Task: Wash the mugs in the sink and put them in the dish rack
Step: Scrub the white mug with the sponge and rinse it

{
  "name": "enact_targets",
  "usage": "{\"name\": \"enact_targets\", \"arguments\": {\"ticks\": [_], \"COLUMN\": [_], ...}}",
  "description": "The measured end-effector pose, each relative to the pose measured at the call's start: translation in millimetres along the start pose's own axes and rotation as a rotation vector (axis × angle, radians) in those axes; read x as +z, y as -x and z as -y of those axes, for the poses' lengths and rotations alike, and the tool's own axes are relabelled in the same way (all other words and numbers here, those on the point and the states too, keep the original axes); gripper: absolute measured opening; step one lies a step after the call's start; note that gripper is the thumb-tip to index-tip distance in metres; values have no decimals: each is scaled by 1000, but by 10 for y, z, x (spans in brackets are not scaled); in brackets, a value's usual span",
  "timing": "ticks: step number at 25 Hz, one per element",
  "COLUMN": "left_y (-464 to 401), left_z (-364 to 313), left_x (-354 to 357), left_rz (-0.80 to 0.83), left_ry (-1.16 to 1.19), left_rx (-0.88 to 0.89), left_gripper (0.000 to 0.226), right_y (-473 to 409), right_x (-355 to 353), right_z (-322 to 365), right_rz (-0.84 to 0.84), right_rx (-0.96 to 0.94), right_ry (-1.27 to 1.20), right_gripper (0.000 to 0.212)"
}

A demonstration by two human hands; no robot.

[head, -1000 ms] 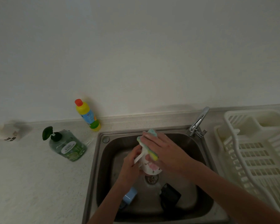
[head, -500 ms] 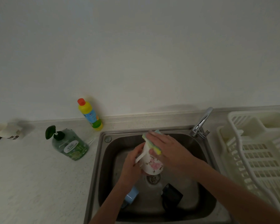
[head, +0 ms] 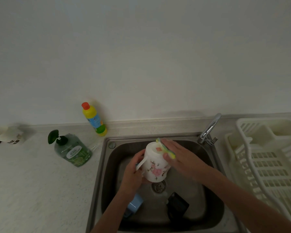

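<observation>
**A:** Where is the mug being washed, and how is it held?

**B:** A white floral mug (head: 155, 167) is held above the steel sink (head: 213, 206), bottom end up and tipped toward the back wall, its mouth facing down over the drain (head: 158, 187). That angle probably lets water run out and exposes the base for scrubbing.

**A:** What are the hands doing?

**B:** The left hand (head: 133, 174) curls around the mug's side at the handle, gripping it steady. The right hand (head: 180, 157) lies fairly flat, fingers extended, with the thumb tucked under, pinching a yellow-green sponge (head: 166, 149) against the mug's upturned base. The flat palm seems meant to spread pressure across the sponge.

**A:** Are there other mugs?

**B:** Two more lie on the sink floor, near the front: a light blue mug (head: 134, 206), partly hidden by the left forearm, and a black mug (head: 177, 206). They look unwashed, so I judge the task is at an early stage.

**A:** And the rack?

**B:** A white plastic dish rack (head: 267, 167) sits on the counter just right of the sink, within easy reach, holding no mugs in the part shown. The tap (head: 209, 130) stands at the sink's back right corner. I cannot tell whether water is running.
</observation>
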State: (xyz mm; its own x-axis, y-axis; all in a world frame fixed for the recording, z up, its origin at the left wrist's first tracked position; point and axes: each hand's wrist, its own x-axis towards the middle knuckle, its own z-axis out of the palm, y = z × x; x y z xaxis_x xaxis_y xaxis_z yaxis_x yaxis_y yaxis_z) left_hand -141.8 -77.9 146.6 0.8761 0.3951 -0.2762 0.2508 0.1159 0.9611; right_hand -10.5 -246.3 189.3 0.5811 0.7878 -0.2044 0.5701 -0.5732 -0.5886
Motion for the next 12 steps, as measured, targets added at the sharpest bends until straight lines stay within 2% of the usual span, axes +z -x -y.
{"name": "enact_targets", "arguments": {"ticks": [2, 4, 5, 7, 9, 10, 12], "left_y": [31, 49, 59, 71, 75, 85, 74], "left_z": [31, 60, 67, 51, 57, 44, 84], "left_x": [-3, 70, 116, 166, 115, 75, 16], "left_rz": [0, 7, 1, 10, 21, 18, 8], "left_ry": [-10, -89, -145, -190, -132, -88, -73], "left_rx": [1, 20, 46, 83, 49, 38, 47], "left_gripper": [51, 44, 43, 50, 57, 57, 56], "right_y": [135, 109, 36, -93, -77, -7, 182], "right_x": [142, 297, 311, 204, 71, 58, 167], "right_z": [53, 144, 182, 170, 21, -37, -23], "right_rz": [-19, -47, -77, -70, 28, 47, 12], "right_rx": [-125, -276, -291, -202, -56, -30, -99], "right_ry": [171, 290, 313, 212, 27, 12, 109], "right_gripper": [72, 68, 64, 61, 61, 63, 68]}}
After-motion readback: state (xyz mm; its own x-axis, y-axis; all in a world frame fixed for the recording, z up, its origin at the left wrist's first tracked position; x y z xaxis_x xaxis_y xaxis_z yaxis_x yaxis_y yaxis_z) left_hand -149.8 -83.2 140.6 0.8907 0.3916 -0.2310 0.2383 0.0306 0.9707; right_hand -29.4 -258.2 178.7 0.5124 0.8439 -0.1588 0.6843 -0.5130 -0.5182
